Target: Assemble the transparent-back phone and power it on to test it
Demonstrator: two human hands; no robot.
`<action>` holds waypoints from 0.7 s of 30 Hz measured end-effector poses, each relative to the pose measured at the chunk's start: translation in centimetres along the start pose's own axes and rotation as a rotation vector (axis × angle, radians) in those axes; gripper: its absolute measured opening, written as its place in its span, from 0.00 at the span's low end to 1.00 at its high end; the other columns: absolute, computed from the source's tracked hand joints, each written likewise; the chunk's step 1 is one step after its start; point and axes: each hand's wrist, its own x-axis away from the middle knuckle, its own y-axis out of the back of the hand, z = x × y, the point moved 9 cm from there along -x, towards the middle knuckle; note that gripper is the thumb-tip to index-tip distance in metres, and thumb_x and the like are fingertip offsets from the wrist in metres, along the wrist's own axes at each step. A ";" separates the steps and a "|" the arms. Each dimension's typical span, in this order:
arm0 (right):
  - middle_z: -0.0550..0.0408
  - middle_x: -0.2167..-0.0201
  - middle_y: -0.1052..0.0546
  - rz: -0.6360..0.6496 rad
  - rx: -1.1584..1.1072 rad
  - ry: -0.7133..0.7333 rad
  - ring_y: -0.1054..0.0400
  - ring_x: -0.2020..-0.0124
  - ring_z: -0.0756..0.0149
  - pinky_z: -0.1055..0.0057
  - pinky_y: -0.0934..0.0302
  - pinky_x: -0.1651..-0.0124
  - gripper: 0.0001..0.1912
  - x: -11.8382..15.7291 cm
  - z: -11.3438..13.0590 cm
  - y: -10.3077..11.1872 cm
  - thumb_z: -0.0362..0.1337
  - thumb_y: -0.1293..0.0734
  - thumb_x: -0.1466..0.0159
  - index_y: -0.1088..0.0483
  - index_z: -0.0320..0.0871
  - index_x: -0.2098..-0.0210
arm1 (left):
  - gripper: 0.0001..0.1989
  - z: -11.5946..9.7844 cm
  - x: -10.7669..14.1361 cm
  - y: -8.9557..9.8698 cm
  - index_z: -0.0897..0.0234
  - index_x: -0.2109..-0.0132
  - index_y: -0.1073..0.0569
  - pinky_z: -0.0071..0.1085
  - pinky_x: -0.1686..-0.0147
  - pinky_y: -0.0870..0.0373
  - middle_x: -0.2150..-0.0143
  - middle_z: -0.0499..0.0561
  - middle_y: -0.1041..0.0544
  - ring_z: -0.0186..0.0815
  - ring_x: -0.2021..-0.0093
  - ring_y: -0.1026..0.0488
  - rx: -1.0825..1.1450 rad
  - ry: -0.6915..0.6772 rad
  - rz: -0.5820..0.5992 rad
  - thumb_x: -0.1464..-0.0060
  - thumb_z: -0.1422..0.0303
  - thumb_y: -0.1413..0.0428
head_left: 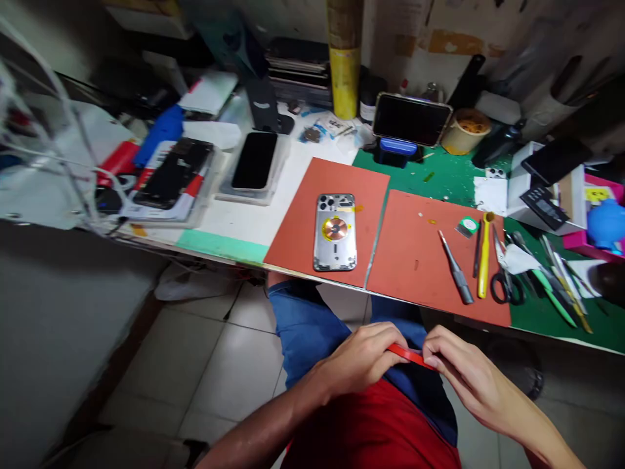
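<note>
Above my lap, my left hand [370, 352] and my right hand [456, 361] grip the two ends of a thin red strip-like object [407, 354]. My fingers cover its ends, and its exact kind does not show. Beyond my hands, a phone back housing [336, 251] lies on the left orange-brown mat [295, 241], with a copper coil in its middle. Neither hand touches the bench.
A grey pen-shaped tool [456, 270], a yellow-handled tool [484, 260] and scissors [502, 277] lie on the right mat [400, 260]. Phones [254, 161] sit at the left. A propped phone [413, 119] stands behind, with a white box [525, 189] at the right.
</note>
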 end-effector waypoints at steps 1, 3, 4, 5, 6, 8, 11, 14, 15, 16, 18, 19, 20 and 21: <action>0.54 0.61 0.29 -0.005 -0.009 -0.004 0.32 0.64 0.66 0.70 0.36 0.59 0.09 0.0 0.0 0.0 0.34 0.44 0.22 0.35 0.48 0.58 | 0.07 0.2 -0.1 0.1 0.64 0.52 0.22 0.31 0.49 0.28 0.54 0.54 0.18 0.38 0.54 0.21 0.018 0.019 -0.008 0.30 0.69 0.45; 0.54 0.61 0.30 -0.023 -0.041 -0.004 0.34 0.62 0.66 0.69 0.37 0.58 0.09 0.0 0.1 0.2 0.34 0.44 0.21 0.36 0.47 0.58 | 0.06 0.8 -0.2 0.1 0.62 0.53 0.22 0.30 0.49 0.29 0.54 0.52 0.18 0.37 0.54 0.22 0.058 0.065 -0.014 0.31 0.67 0.43; 0.54 0.61 0.31 -0.036 -0.062 -0.002 0.34 0.62 0.66 0.69 0.38 0.57 0.09 0.0 0.0 0.3 0.34 0.44 0.21 0.36 0.47 0.58 | 0.06 1.0 -0.3 0.1 0.62 0.53 0.22 0.30 0.50 0.29 0.54 0.51 0.19 0.37 0.54 0.22 0.079 0.086 -0.011 0.31 0.67 0.43; 0.54 0.61 0.31 -0.052 -0.084 -0.003 0.35 0.62 0.66 0.69 0.38 0.57 0.09 0.0 -0.1 0.5 0.34 0.44 0.21 0.36 0.47 0.58 | 0.06 1.3 -0.4 0.0 0.61 0.53 0.22 0.30 0.50 0.30 0.55 0.51 0.19 0.36 0.54 0.22 0.101 0.105 -0.008 0.31 0.67 0.43; 0.54 0.61 0.31 -0.068 -0.105 -0.010 0.35 0.62 0.66 0.70 0.38 0.57 0.09 0.0 -0.3 0.6 0.35 0.44 0.21 0.36 0.47 0.59 | 0.06 1.6 -0.5 -0.1 0.61 0.54 0.22 0.29 0.50 0.30 0.55 0.50 0.19 0.36 0.54 0.22 0.124 0.121 -0.006 0.31 0.66 0.43; 0.55 0.61 0.31 -0.107 -0.143 -0.029 0.35 0.62 0.67 0.71 0.38 0.58 0.10 0.1 -0.8 1.0 0.35 0.43 0.21 0.35 0.47 0.60 | 0.05 2.2 -0.8 -0.3 0.61 0.55 0.22 0.29 0.50 0.31 0.55 0.49 0.19 0.35 0.55 0.22 0.173 0.144 -0.016 0.31 0.67 0.42; 0.55 0.62 0.31 -0.191 -0.172 -0.052 0.34 0.63 0.67 0.71 0.37 0.59 0.10 0.6 -1.6 1.5 0.36 0.42 0.22 0.34 0.47 0.60 | 0.04 3.1 -1.2 -0.6 0.61 0.57 0.22 0.29 0.51 0.30 0.56 0.49 0.19 0.36 0.55 0.22 0.246 0.159 -0.053 0.33 0.67 0.41; 0.54 0.60 0.29 -0.292 -0.154 -0.073 0.32 0.61 0.66 0.70 0.35 0.58 0.08 1.5 -2.2 2.1 0.36 0.41 0.22 0.31 0.48 0.54 | 0.03 3.9 -1.7 -0.9 0.61 0.58 0.22 0.30 0.52 0.29 0.57 0.49 0.18 0.37 0.56 0.22 0.281 0.163 -0.087 0.34 0.68 0.41; 0.53 0.58 0.28 -0.325 -0.124 -0.076 0.31 0.60 0.65 0.69 0.34 0.58 0.07 1.9 -2.4 2.2 0.37 0.40 0.22 0.31 0.48 0.50 | 0.03 4.2 -1.8 -1.0 0.61 0.58 0.22 0.31 0.52 0.29 0.57 0.50 0.18 0.37 0.56 0.21 0.284 0.165 -0.096 0.35 0.69 0.41; 0.51 0.56 0.27 -0.357 -0.075 -0.075 0.29 0.58 0.63 0.68 0.32 0.56 0.08 2.3 -2.5 2.2 0.38 0.37 0.24 0.31 0.48 0.46 | 0.02 4.4 -1.8 -1.1 0.61 0.58 0.23 0.31 0.52 0.29 0.58 0.50 0.18 0.37 0.56 0.21 0.288 0.168 -0.107 0.35 0.69 0.41; 0.47 0.50 0.25 -0.403 0.058 -0.057 0.27 0.51 0.58 0.63 0.30 0.50 0.18 3.0 -2.5 2.1 0.41 0.30 0.28 0.32 0.47 0.41 | 0.02 4.9 -1.9 -1.2 0.62 0.59 0.23 0.32 0.53 0.28 0.58 0.50 0.18 0.38 0.56 0.21 0.295 0.172 -0.127 0.35 0.69 0.40; 0.46 0.47 0.25 -0.415 0.124 -0.039 0.27 0.48 0.55 0.61 0.30 0.47 0.21 3.2 -2.5 1.9 0.41 0.27 0.30 0.32 0.47 0.40 | 0.02 5.1 -1.9 -1.2 0.62 0.59 0.23 0.32 0.53 0.28 0.58 0.51 0.18 0.38 0.56 0.21 0.297 0.173 -0.137 0.36 0.69 0.40; 0.44 0.46 0.24 -0.425 0.177 -0.017 0.27 0.46 0.53 0.59 0.30 0.45 0.23 3.4 -2.4 1.6 0.40 0.26 0.31 0.32 0.46 0.40 | 0.02 5.4 -1.9 -1.1 0.62 0.59 0.23 0.32 0.53 0.28 0.58 0.51 0.18 0.38 0.56 0.21 0.298 0.173 -0.144 0.36 0.69 0.40; 0.44 0.45 0.23 -0.436 0.214 0.006 0.27 0.44 0.53 0.58 0.29 0.43 0.23 3.5 -2.4 1.4 0.39 0.26 0.31 0.32 0.46 0.40 | 0.02 5.6 -1.8 -1.1 0.62 0.58 0.23 0.32 0.53 0.27 0.58 0.51 0.18 0.38 0.56 0.21 0.298 0.172 -0.149 0.36 0.69 0.40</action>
